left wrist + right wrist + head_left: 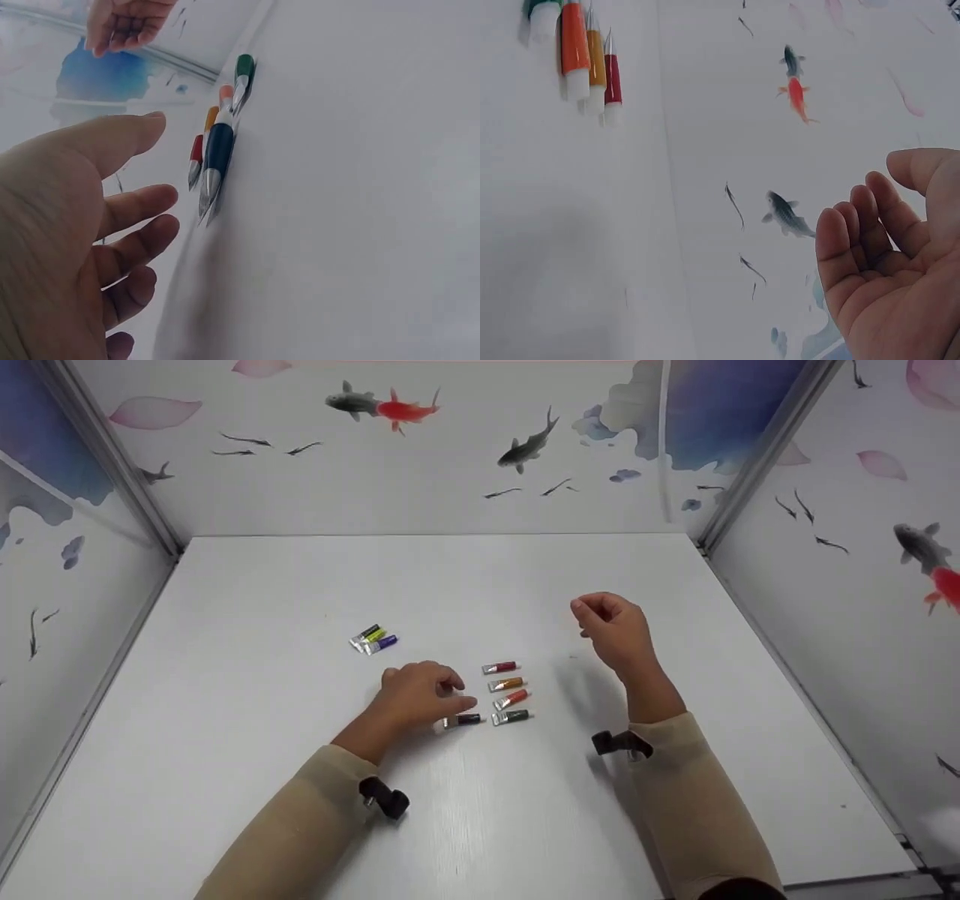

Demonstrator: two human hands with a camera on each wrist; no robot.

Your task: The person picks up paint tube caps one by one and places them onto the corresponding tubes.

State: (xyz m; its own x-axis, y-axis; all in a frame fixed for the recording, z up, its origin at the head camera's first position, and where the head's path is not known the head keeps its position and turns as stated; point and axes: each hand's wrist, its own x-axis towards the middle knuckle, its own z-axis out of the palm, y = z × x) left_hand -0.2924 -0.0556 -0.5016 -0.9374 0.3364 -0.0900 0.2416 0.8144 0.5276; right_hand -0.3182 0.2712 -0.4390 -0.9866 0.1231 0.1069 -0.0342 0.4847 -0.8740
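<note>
My left hand point(420, 694) hovers at a dark blue paint tube point(466, 720), thumb and fingers apart with nothing between them. In the left wrist view that dark paint tube point(218, 154) lies on the table beyond the fingertips. Right of it a column of small paint tubes lies on the table: red point(500, 667), ochre point(508, 684), orange point(511, 700) and dark green point(512, 718). Raised over the table to the right, my right hand point(616, 630) has loosely bent fingers and holds nothing; the right wrist view shows its bare palm point(892, 300).
Farther left on the white table point(225, 697) lies a small cluster of tubes: black point(369, 631), yellow-green point(374, 636) and violet point(382, 644). Panels printed with fish point(525, 448) wall in the table at the back and both sides.
</note>
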